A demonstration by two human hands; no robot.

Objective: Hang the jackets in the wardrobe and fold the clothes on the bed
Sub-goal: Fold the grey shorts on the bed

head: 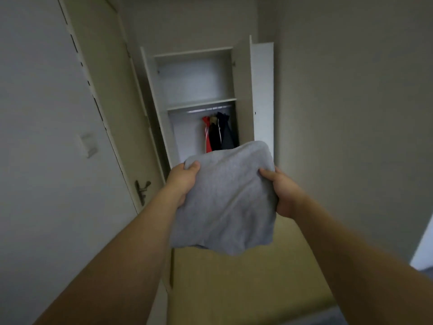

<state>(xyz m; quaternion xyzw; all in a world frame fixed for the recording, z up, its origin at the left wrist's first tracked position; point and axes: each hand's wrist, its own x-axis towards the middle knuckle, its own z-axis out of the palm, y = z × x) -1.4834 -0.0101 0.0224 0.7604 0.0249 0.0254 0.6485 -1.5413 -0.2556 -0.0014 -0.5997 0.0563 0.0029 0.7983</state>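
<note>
Seen from head height, looking forward and down toward an open wardrobe (199,102) at the far end of a narrow room.

Held out in front at arm's length: a folded grey garment (225,200), soft and pillow-like, raised between the viewer and the wardrobe and covering its lower part. Left hand (181,184) at the garment's left edge, thumb on top and fingers curled beneath. Right hand (284,193) at the right edge, thumb likewise pressed on top, fingers wrapped under. Grip on both sides closed around the cloth, probably so the folds stay flat and do not drop open while carried.

Inside the wardrobe: a bare upper shelf (201,103), and below it a rail with hanging jackets (219,132), one red, the others dark, bunched together at the right end. Both wardrobe doors swung wide, the right door (262,95) standing outward.

To the left, a pale room door (46,137) with a dark handle (141,187), and a light switch (87,143) on it or beside it. Below the garment, yellowish wooden flooring (234,289).

Judged from this: jackets hung, folded garment likely headed for the shelf.
</note>
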